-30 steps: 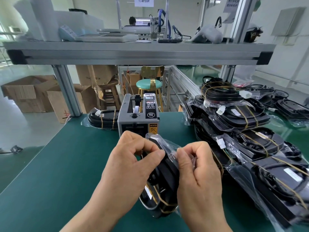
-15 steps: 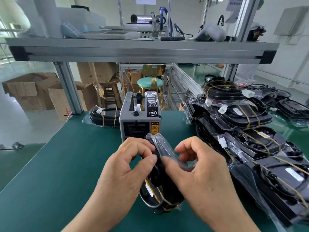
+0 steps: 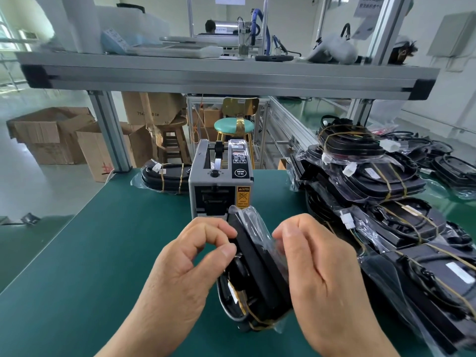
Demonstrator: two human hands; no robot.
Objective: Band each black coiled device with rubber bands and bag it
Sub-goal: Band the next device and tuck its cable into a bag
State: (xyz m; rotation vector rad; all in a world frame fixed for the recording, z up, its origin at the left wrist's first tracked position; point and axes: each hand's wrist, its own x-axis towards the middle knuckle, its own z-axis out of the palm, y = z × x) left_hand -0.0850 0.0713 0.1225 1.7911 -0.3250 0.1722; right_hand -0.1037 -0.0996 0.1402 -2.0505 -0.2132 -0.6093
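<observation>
The device, black and flat, stands on its edge on the green mat, close to the person and between both hands. It sits inside a clear bag, whose loose top rises above the device and crumples just in front of the tape dispenser. Yellowish rubber bands cross the device's lower end, where it meets the mat.

The left hand pinches the device's upper left edge between thumb and curled fingers. Whether the plastic lies under those fingers cannot be told. The right hand has its fingers curled over the bag's right side, pressing the plastic against the device; its thumb is hidden.

The grey tape dispenser stands upright on the mat just behind the device, with an orange caution label on its front. Behind it to the left lies a second device, banded and bagged. On the right a pile of bagged, banded devices leans in overlapping rows, with white connectors showing on several. More lie farther right on a green surface.

Above runs an aluminium shelf with tools and grey objects on it. Beyond the mat stand a green-topped stool and open cardboard boxes on the floor.
</observation>
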